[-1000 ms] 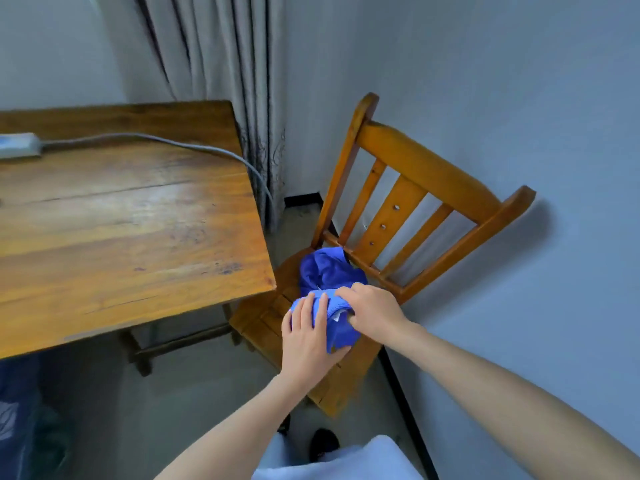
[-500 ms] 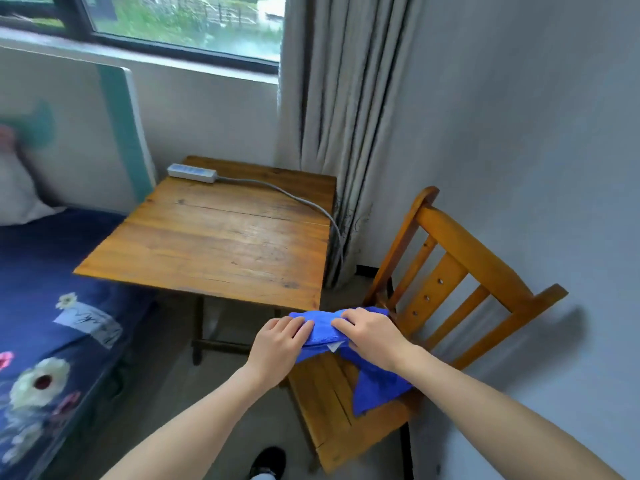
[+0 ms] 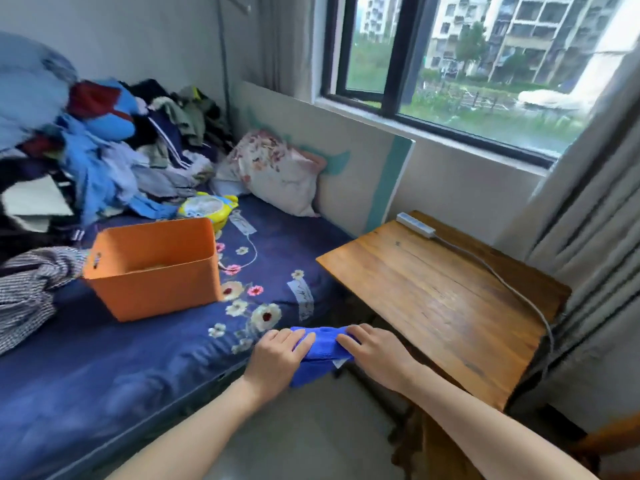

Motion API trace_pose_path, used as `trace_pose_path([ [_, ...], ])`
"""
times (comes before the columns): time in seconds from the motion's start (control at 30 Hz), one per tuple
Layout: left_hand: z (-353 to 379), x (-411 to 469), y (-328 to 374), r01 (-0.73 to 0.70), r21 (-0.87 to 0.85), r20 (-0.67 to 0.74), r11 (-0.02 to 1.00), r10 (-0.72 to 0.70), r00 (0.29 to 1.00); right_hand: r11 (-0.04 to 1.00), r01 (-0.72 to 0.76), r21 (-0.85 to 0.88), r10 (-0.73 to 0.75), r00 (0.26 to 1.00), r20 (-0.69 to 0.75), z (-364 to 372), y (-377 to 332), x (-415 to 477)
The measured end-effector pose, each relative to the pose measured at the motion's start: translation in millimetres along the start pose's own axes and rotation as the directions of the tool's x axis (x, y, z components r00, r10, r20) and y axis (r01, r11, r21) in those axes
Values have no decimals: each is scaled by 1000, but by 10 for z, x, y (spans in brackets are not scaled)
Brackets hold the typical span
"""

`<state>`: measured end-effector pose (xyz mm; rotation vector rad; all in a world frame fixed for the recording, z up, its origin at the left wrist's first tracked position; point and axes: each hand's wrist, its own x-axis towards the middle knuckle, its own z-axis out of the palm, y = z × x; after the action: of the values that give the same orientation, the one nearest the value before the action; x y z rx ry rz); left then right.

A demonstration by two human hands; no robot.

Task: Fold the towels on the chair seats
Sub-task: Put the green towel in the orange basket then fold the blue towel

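- The left hand [image 3: 277, 355] and the right hand [image 3: 375, 355] are close together, each clamped on one end of a blue towel [image 3: 323, 348]. The fingers curl over its top edge.
- The towel is a thick bundle held in the air, not resting on anything. A loose flap sags below the left hand and a small white tag shows near the right hand.
- It hangs over the bare floor [image 3: 311, 445], between the edge of the bed [image 3: 138, 368] and the near corner of the wooden desk [image 3: 433, 299].
- Judged step: the fold looks partly made and the towel is being carried in both hands — no chair seat lies under it.
- The next move likely calls for a flat spot to lay the bundle on, with both ends kept level so the layers do not slip. The hanging flap would then be tucked in.
- Beyond, an orange bin [image 3: 152, 268] stands open on the bed — a possible place for it, though that is a guess.
- A power strip [image 3: 415, 225] lies at the desk's far edge.
- Farthest off are a floral pillow [image 3: 273, 171], a heap of clothes [image 3: 104, 143] and the window [image 3: 467, 64].
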<state>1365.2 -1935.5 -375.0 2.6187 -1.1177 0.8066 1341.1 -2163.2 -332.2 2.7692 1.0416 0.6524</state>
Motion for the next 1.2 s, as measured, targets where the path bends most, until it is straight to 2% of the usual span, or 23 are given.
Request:
trace_pose_path([
  [0.13,-330,-495,-734,201,47,133,978,-206,969,987,153,43,-153,988,-13,318,-364,923],
  [0.27,-632,-1066,-1613,320,111,169,941,-335,927,965,260,42,-258,965,-46,640,-907,1903],
  [0.37,-848,-1371,-2190,361,139,194,922,-383,903,952,294,79,-287,954,-91,822,-1280,2500],
  [0.53,-947,-1677,-2899,476,118,243,872,-490,837,944,302,134,-293,953,-84,1056,-1627,3252],
  [0.7,-860,-1549,-3408,523,147,270,840,-543,795,942,242,232,-231,970,-75,1393,-1551,3771],
  [0.8,-751,-1416,-3757,508,205,197,837,-544,816,928,251,274,-229,967,-108,1608,-1393,4152],
  [0.93,-681,-1142,-4304,529,297,150,795,-586,796,909,278,310,-229,956,-186,1834,-1180,4805],
  [1.07,-520,-847,-4863,563,362,151,743,-643,751,877,297,378,-240,952,-191,2151,-926,5393],
  [1.2,-253,-684,-5190,611,374,223,697,-708,670,858,269,438,-250,963,-101,2475,-695,5735],
])
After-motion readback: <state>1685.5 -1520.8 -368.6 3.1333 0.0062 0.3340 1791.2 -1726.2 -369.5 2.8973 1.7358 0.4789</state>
